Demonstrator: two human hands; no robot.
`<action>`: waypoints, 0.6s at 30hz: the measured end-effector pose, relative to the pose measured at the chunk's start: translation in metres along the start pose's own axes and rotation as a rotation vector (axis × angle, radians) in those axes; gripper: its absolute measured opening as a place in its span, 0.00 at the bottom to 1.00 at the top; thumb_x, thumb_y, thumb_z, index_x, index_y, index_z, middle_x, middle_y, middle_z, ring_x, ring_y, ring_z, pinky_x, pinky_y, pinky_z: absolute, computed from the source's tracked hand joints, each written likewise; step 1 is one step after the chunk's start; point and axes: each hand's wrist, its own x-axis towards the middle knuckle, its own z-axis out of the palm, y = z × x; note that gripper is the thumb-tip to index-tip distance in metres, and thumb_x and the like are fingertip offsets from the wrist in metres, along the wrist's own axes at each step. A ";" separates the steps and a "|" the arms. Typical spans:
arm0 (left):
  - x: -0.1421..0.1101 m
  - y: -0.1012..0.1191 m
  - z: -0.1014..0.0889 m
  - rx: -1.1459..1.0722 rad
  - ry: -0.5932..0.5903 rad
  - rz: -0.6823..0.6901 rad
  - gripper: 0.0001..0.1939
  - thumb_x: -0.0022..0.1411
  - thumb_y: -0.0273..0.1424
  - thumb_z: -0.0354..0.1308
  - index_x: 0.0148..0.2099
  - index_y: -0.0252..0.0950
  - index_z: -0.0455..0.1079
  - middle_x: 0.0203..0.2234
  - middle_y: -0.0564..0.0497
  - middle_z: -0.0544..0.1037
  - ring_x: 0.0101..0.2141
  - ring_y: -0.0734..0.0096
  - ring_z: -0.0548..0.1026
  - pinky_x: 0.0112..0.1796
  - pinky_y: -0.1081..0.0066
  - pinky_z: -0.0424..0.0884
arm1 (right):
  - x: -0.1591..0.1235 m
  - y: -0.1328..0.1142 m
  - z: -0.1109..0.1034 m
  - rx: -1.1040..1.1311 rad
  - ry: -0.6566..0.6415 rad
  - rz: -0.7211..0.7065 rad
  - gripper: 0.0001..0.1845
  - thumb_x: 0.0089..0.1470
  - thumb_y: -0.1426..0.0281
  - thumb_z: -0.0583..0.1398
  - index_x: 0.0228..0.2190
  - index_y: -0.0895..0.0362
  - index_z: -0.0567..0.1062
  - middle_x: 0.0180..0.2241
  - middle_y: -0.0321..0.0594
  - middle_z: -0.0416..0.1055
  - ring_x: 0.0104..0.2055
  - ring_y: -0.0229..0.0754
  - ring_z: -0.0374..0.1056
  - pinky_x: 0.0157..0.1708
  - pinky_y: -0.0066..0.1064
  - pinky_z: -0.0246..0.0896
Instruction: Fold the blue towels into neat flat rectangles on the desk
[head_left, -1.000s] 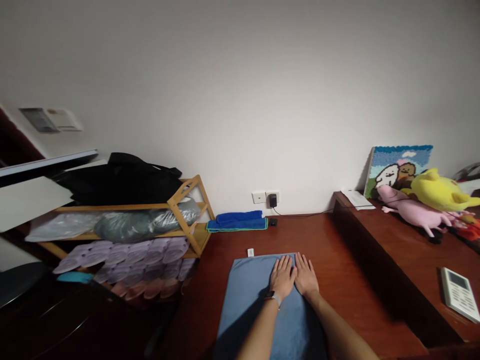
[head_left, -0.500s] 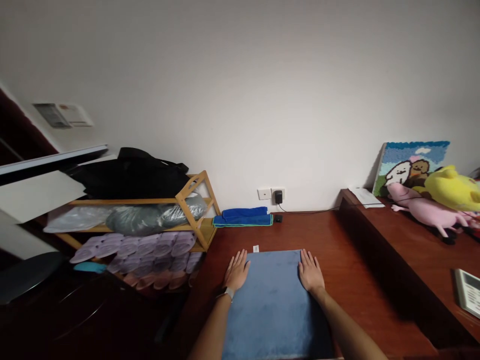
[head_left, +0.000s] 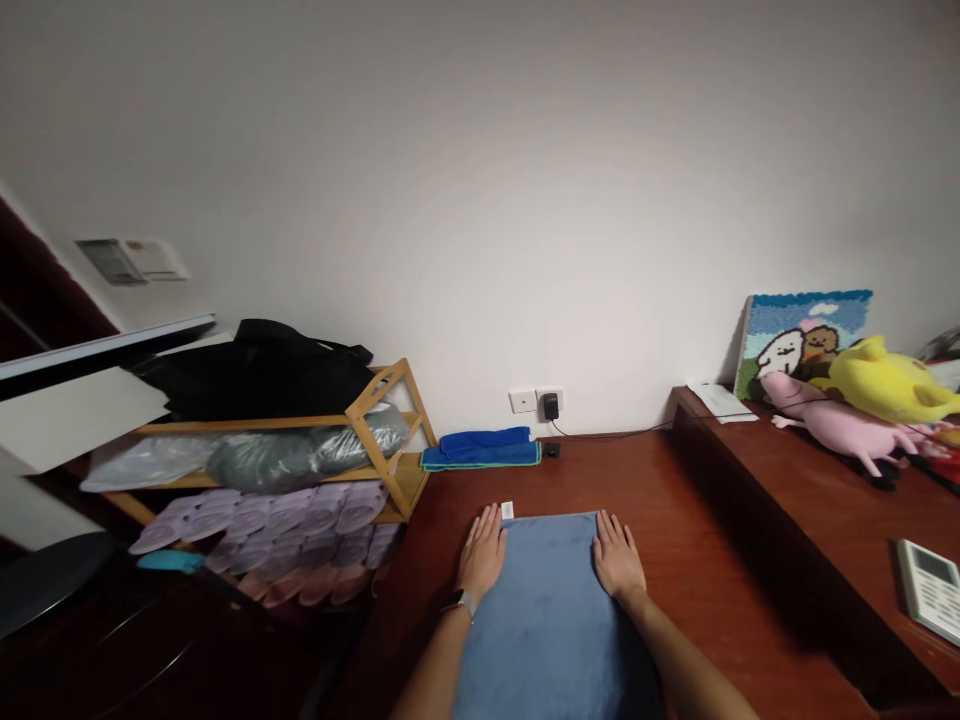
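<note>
A grey-blue cloth [head_left: 546,610] lies flat on the reddish-brown wooden table [head_left: 600,480], its near end cut off by the bottom of the view. At its far left corner a small white tag [head_left: 508,510] sticks out. My left hand [head_left: 482,555], with a watch on the wrist, rests flat over the cloth's far left corner, fingers stretched forward. On the far right corner lies my right hand [head_left: 618,560], also flat with fingers extended. Neither hand grips anything.
Folded blue cloths [head_left: 481,450] lie by the wall, near a plugged-in black adapter [head_left: 551,406]. A wooden rack [head_left: 390,430] with slippers and bags stands left. On the raised right surface are plush toys [head_left: 840,420], a fluffy picture [head_left: 806,335] and a white remote [head_left: 930,590].
My left hand has moved left from beside the right hand to the cloth's far left corner. My right hand stays at the far right corner. The view has shifted slightly.
</note>
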 end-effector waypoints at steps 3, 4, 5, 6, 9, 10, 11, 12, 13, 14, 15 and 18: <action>-0.003 0.017 0.010 0.001 -0.007 0.068 0.30 0.76 0.38 0.37 0.74 0.35 0.54 0.72 0.46 0.57 0.71 0.64 0.53 0.69 0.58 0.49 | 0.001 0.001 0.001 0.007 0.005 0.000 0.36 0.67 0.61 0.38 0.72 0.60 0.48 0.74 0.36 0.41 0.76 0.43 0.35 0.73 0.41 0.26; -0.003 0.019 0.012 -0.002 -0.036 0.059 0.30 0.76 0.39 0.37 0.74 0.35 0.54 0.72 0.46 0.56 0.71 0.63 0.53 0.69 0.58 0.50 | 0.001 0.001 0.001 0.006 0.004 -0.001 0.36 0.67 0.61 0.38 0.72 0.60 0.48 0.74 0.36 0.41 0.76 0.43 0.35 0.73 0.41 0.26; -0.003 0.019 0.013 -0.007 -0.070 0.037 0.30 0.75 0.39 0.38 0.74 0.35 0.53 0.72 0.46 0.56 0.71 0.63 0.53 0.69 0.57 0.50 | 0.001 0.001 0.001 0.004 0.003 -0.004 0.36 0.67 0.61 0.37 0.72 0.60 0.48 0.74 0.36 0.40 0.76 0.43 0.35 0.73 0.41 0.26; -0.002 0.017 0.014 -0.015 -0.110 0.007 0.31 0.75 0.40 0.38 0.74 0.35 0.52 0.72 0.46 0.56 0.71 0.63 0.53 0.69 0.57 0.50 | 0.002 0.001 0.001 0.002 0.001 -0.006 0.36 0.68 0.61 0.37 0.72 0.60 0.47 0.74 0.36 0.41 0.76 0.43 0.34 0.73 0.41 0.26; 0.002 0.001 0.009 -0.048 -0.212 -0.065 0.31 0.75 0.40 0.38 0.75 0.34 0.51 0.72 0.45 0.54 0.71 0.61 0.51 0.70 0.54 0.47 | 0.003 0.002 0.001 -0.002 0.000 -0.009 0.36 0.68 0.61 0.38 0.72 0.61 0.47 0.74 0.36 0.41 0.76 0.44 0.34 0.73 0.42 0.26; 0.004 -0.006 0.006 -0.057 -0.230 -0.075 0.31 0.75 0.40 0.37 0.75 0.33 0.51 0.72 0.45 0.54 0.72 0.60 0.51 0.70 0.53 0.47 | 0.003 0.003 0.002 -0.001 0.001 -0.008 0.36 0.68 0.61 0.38 0.72 0.61 0.47 0.74 0.36 0.41 0.76 0.44 0.34 0.73 0.42 0.26; 0.005 -0.013 0.003 -0.063 -0.239 -0.081 0.31 0.75 0.39 0.37 0.74 0.33 0.52 0.72 0.44 0.54 0.72 0.60 0.51 0.69 0.53 0.47 | 0.003 0.003 0.002 0.001 0.002 -0.006 0.36 0.68 0.61 0.38 0.72 0.61 0.47 0.74 0.36 0.41 0.76 0.44 0.34 0.73 0.42 0.26; 0.006 -0.019 0.000 -0.069 -0.244 -0.081 0.31 0.75 0.39 0.37 0.74 0.33 0.53 0.72 0.44 0.55 0.71 0.60 0.52 0.69 0.53 0.49 | 0.003 0.003 0.003 0.004 0.002 -0.005 0.36 0.68 0.61 0.38 0.72 0.60 0.48 0.74 0.36 0.41 0.76 0.44 0.34 0.73 0.42 0.26; 0.007 -0.024 -0.003 -0.075 -0.245 -0.075 0.30 0.75 0.38 0.37 0.74 0.33 0.54 0.72 0.44 0.57 0.71 0.61 0.53 0.69 0.55 0.50 | 0.002 0.003 0.003 0.009 0.004 -0.004 0.36 0.68 0.61 0.38 0.72 0.60 0.48 0.74 0.36 0.41 0.76 0.43 0.34 0.73 0.42 0.26; 0.008 -0.028 -0.006 -0.081 -0.247 -0.067 0.30 0.75 0.37 0.36 0.73 0.33 0.55 0.71 0.44 0.58 0.71 0.62 0.54 0.68 0.57 0.52 | 0.002 0.003 0.003 0.014 0.005 -0.002 0.35 0.68 0.60 0.38 0.72 0.59 0.48 0.74 0.36 0.41 0.76 0.43 0.34 0.73 0.41 0.26; 0.009 -0.031 -0.009 -0.085 -0.246 -0.059 0.29 0.75 0.36 0.37 0.72 0.33 0.57 0.71 0.45 0.60 0.70 0.64 0.56 0.68 0.59 0.53 | 0.001 0.003 0.003 0.019 0.005 -0.002 0.35 0.68 0.60 0.38 0.72 0.59 0.49 0.74 0.37 0.42 0.76 0.43 0.34 0.73 0.41 0.26; 0.015 -0.035 -0.019 -0.090 -0.231 -0.051 0.26 0.74 0.32 0.40 0.67 0.34 0.67 0.66 0.44 0.68 0.66 0.65 0.64 0.65 0.65 0.58 | 0.001 0.001 -0.002 0.048 0.009 0.013 0.35 0.69 0.58 0.38 0.71 0.57 0.53 0.73 0.38 0.46 0.75 0.43 0.38 0.72 0.41 0.28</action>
